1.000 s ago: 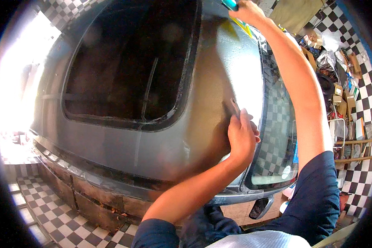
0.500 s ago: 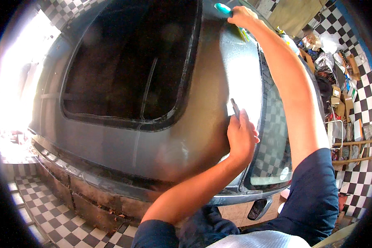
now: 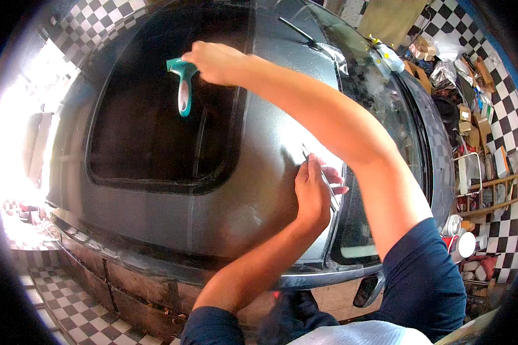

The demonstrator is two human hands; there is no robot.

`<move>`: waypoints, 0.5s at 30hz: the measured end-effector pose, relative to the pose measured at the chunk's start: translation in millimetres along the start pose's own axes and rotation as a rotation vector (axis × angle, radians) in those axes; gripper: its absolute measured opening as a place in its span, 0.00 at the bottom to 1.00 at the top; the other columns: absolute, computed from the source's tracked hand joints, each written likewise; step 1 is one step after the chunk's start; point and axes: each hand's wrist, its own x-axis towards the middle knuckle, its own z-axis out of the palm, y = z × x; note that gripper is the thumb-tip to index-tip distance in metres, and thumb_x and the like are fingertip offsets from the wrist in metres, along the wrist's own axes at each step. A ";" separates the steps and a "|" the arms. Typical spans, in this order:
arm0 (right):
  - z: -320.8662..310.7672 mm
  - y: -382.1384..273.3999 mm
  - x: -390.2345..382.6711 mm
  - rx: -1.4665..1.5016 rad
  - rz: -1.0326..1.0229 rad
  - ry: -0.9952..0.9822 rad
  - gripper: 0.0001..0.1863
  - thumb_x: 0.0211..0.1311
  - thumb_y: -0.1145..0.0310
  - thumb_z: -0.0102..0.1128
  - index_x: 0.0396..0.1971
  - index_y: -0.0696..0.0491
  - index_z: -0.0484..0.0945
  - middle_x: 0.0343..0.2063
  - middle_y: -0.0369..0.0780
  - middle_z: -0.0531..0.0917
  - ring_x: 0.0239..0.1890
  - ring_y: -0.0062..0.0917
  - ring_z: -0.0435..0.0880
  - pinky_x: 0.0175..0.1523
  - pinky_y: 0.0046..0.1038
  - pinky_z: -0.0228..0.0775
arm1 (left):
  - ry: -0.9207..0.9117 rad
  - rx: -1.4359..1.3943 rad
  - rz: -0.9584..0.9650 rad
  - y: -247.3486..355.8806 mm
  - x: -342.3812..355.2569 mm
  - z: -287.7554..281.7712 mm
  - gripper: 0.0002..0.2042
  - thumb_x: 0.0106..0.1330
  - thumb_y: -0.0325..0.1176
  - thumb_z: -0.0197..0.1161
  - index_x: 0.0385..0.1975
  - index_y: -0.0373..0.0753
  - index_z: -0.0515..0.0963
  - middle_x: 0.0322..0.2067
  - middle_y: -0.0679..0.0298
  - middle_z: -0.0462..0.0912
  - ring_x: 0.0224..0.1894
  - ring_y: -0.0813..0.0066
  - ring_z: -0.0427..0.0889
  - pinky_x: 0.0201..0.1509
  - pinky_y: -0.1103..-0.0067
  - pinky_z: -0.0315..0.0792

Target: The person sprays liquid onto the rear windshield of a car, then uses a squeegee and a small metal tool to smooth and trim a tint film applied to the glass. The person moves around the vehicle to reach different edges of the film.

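A dark grey car roof (image 3: pixel 270 218) with a large black sunroof (image 3: pixel 132 132) fills most of the head view. My right hand (image 3: pixel 213 63) reaches over the sunroof, closed on a teal squeegee (image 3: pixel 184 92) whose white-centred handle points toward me. My left hand (image 3: pixel 316 184) is lower, near the roof's edge beside the glass (image 3: pixel 351 230), closed round a thin dark strip-like tool (image 3: pixel 305 151); its exact kind is unclear. The wet paint shows a bright reflection under my arms.
A black wiper-like strip (image 3: pixel 295 30) lies at the upper roof edge. Yellow-topped spray bottles (image 3: pixel 388 57) stand beyond. Heaped boxes and bags (image 3: pixel 469 121), wooden rungs (image 3: pixel 495 204) and tubs (image 3: pixel 463 244) line the right side. A mirror (image 3: pixel 367 290) juts out below, over tiled floor.
My right hand has swung left from the upper roof edge to over the sunroof with the squeegee. My left hand has shifted slightly left, still gripping its tool. The view has shifted a little.
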 end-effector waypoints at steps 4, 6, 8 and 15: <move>-42.8 -21.9 -141.0 0.410 0.251 0.343 0.18 0.56 0.63 0.61 0.47 0.50 0.75 0.41 0.43 0.78 0.37 0.36 0.81 0.41 0.33 0.75 | 0.067 -0.095 0.163 7.8 5.2 -18.7 0.17 0.71 0.42 0.47 0.41 0.33 0.73 0.35 0.58 0.79 0.35 0.68 0.79 0.39 0.71 0.76; -55.4 -19.4 -258.6 0.339 0.514 0.364 0.13 0.59 0.67 0.59 0.42 0.57 0.77 0.30 0.43 0.80 0.31 0.27 0.80 0.34 0.26 0.73 | -0.007 -0.049 0.253 -1.3 4.2 -7.3 0.17 0.70 0.43 0.50 0.42 0.33 0.75 0.36 0.62 0.78 0.39 0.74 0.76 0.45 0.78 0.70; -68.6 -66.2 -309.4 0.992 0.921 0.188 0.15 0.65 0.64 0.55 0.43 0.60 0.75 0.34 0.40 0.81 0.34 0.20 0.78 0.39 0.23 0.71 | 0.009 0.051 0.347 -3.7 4.4 -5.4 0.17 0.69 0.43 0.51 0.43 0.33 0.76 0.36 0.63 0.78 0.39 0.77 0.74 0.45 0.80 0.68; -6.0 -74.3 -334.8 0.819 0.657 0.439 0.12 0.68 0.66 0.51 0.44 0.59 0.71 0.27 0.28 0.72 0.26 0.13 0.67 0.31 0.16 0.62 | -0.142 0.279 0.391 -4.7 16.0 -17.1 0.20 0.70 0.45 0.51 0.47 0.31 0.74 0.40 0.62 0.77 0.44 0.75 0.74 0.49 0.79 0.67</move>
